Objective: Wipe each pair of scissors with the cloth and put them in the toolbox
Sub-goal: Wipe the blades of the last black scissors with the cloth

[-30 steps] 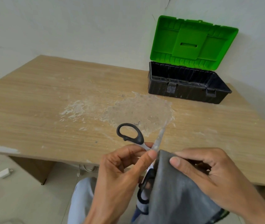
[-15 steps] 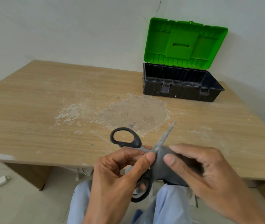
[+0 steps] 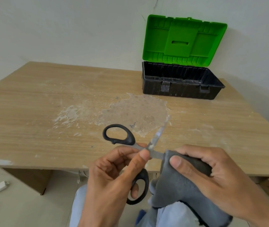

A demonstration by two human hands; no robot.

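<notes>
Bearing the toolbox (image 3: 179,91), a scuffed table (image 3: 32,112) abuts white wall (image 3: 65,30).

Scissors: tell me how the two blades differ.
The upper blade points up and away, bare; the lower blade runs sideways into the cloth, tip hidden. The right hand grips the cloth round the lower blade, not the upper blade. Both are metal, meeting where the left hand pinches the scissors.

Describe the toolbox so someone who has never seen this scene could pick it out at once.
Look across the wooden table to its far right corner, by the white wall. The toolbox sits there: a black tub with its bright green lid standing open, the only vivid colour in view.
</notes>
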